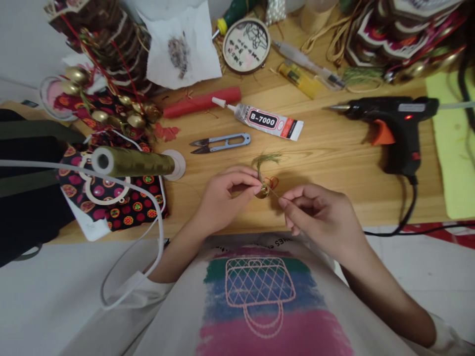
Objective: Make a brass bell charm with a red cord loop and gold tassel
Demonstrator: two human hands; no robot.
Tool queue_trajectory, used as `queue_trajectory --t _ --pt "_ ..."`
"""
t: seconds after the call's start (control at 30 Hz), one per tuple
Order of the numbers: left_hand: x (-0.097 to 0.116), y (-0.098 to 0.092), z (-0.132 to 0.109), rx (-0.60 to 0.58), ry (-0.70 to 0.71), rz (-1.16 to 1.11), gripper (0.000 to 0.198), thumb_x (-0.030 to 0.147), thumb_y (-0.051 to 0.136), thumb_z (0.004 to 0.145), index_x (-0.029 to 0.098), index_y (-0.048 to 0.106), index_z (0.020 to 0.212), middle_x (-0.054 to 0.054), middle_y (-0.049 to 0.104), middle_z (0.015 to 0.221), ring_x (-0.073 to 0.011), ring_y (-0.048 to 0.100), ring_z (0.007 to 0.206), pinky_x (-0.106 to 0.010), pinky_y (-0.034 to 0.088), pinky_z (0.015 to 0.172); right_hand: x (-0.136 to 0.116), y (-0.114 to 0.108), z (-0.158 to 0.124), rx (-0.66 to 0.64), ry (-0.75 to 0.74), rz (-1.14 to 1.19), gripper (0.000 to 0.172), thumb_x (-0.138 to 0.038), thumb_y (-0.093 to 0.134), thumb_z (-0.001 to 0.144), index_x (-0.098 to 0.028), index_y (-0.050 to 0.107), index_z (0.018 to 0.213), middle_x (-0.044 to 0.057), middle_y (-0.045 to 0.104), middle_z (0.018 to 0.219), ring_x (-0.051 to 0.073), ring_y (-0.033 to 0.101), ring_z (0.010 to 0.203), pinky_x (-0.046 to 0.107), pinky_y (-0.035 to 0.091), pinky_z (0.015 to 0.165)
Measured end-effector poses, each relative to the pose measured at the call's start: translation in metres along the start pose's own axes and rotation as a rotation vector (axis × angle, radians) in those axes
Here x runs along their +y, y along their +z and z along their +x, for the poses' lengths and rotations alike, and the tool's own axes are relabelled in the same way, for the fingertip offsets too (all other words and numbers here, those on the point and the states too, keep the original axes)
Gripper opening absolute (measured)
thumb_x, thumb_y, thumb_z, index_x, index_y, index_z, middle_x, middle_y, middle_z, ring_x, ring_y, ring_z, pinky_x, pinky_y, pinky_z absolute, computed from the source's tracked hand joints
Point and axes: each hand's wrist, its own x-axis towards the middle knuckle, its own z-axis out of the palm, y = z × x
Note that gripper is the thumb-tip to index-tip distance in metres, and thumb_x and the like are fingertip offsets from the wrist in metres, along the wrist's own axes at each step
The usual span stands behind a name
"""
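Note:
My left hand pinches a small green thread tassel between thumb and fingertips, just above a little gold bell. The tassel's loose strands fan out away from me. Beside the bell, a red cord loop shows. My right hand is closed in a pinch on a thin thread that runs taut from the bell. Farther up the table lie blue-handled thread snips, apart from both hands.
A black glue gun with a lit red light lies at right, its cable trailing over the front edge. A B-7000 glue tube lies beyond the snips. An olive thread spool and a white cable are at left.

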Motion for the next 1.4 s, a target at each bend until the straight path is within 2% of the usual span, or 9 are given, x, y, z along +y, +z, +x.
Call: queue_trajectory --t 0.5,0.73,0.83,0.9,1.0,1.1,1.23,1.33,1.4 --pt "0.001 0.001 0.0 -0.022 0.009 0.037 0.006 0.015 0.067 0.076 0.018 0.071 0.075 -0.006 0.069 0.092 -0.0148 0.064 0.089 -0.028 0.053 0.079 0.003 0.001 0.002 -0.012 -0.01 0.021 0.029 -0.047 0.067 0.075 -0.02 0.058 0.077 -0.003 0.058 0.052 0.009 0.052 0.04 0.022 0.047 0.039" --pt "0.001 0.001 0.0 -0.014 0.003 0.03 0.005 0.015 0.067 0.075 0.017 0.071 0.074 -0.007 0.069 0.093 -0.0158 0.065 0.09 -0.029 0.052 0.08 0.015 0.003 0.016 0.131 -0.232 0.169 0.026 -0.047 0.053 0.089 -0.023 0.043 0.087 -0.001 0.064 0.077 0.01 0.059 0.061 0.023 0.049 0.055" --pt "0.007 -0.002 0.0 -0.025 0.039 0.068 0.006 0.015 0.066 0.076 0.017 0.071 0.075 -0.008 0.07 0.094 -0.0163 0.065 0.092 -0.03 0.052 0.083 0.016 0.005 0.021 0.146 -0.332 0.132 0.021 -0.043 0.05 0.092 -0.023 0.044 0.088 0.0 0.063 0.086 0.01 0.059 0.069 0.022 0.048 0.058" --pt "0.012 -0.005 0.0 -0.038 0.073 0.105 0.006 0.016 0.066 0.077 0.018 0.071 0.075 -0.007 0.07 0.095 -0.0171 0.065 0.093 -0.031 0.052 0.085 0.016 0.007 0.023 0.112 -0.382 0.091 0.018 -0.039 0.05 0.092 -0.022 0.046 0.088 0.001 0.062 0.091 0.01 0.059 0.076 0.023 0.049 0.067" --pt "0.019 -0.009 0.001 -0.042 0.13 0.139 0.005 0.017 0.066 0.078 0.019 0.071 0.076 -0.007 0.07 0.096 -0.0177 0.066 0.092 -0.032 0.052 0.084 0.012 0.012 0.024 -0.009 -0.36 0.15 0.022 -0.042 0.051 0.091 -0.022 0.047 0.086 0.0 0.06 0.088 0.011 0.06 0.079 0.025 0.051 0.074" --pt "0.025 -0.012 -0.001 -0.017 0.174 0.151 0.006 0.016 0.066 0.078 0.018 0.071 0.077 -0.008 0.071 0.095 -0.0171 0.066 0.09 -0.031 0.052 0.083 0.009 0.02 0.021 -0.107 -0.262 0.337 0.031 -0.05 0.057 0.085 -0.022 0.045 0.083 -0.002 0.056 0.077 0.011 0.062 0.071 0.025 0.053 0.067" --pt "0.032 -0.012 -0.009 0.051 0.258 0.189 0.007 0.013 0.065 0.078 0.018 0.071 0.076 -0.006 0.072 0.091 -0.0152 0.066 0.088 -0.026 0.052 0.079 0.006 0.028 0.011 -0.194 -0.194 0.5 0.032 -0.049 0.06 0.083 -0.022 0.042 0.083 -0.004 0.056 0.079 0.011 0.065 0.065 0.026 0.053 0.062" --pt "0.04 -0.013 -0.02 0.088 0.346 0.254 0.006 0.014 0.065 0.079 0.017 0.07 0.077 -0.005 0.072 0.087 -0.0136 0.066 0.085 -0.024 0.052 0.078 0.008 0.029 0.0 -0.208 -0.25 0.43 0.029 -0.048 0.056 0.086 -0.023 0.043 0.083 -0.004 0.054 0.073 0.012 0.064 0.064 0.026 0.052 0.06" --pt "0.048 -0.015 -0.028 0.098 0.389 0.296 0.006 0.014 0.065 0.08 0.017 0.07 0.077 -0.005 0.072 0.087 -0.0135 0.066 0.083 -0.024 0.051 0.079 0.01 0.027 -0.007 -0.109 -0.372 0.276 0.025 -0.045 0.054 0.087 -0.022 0.046 0.083 -0.003 0.054 0.072 0.013 0.062 0.065 0.026 0.05 0.059"
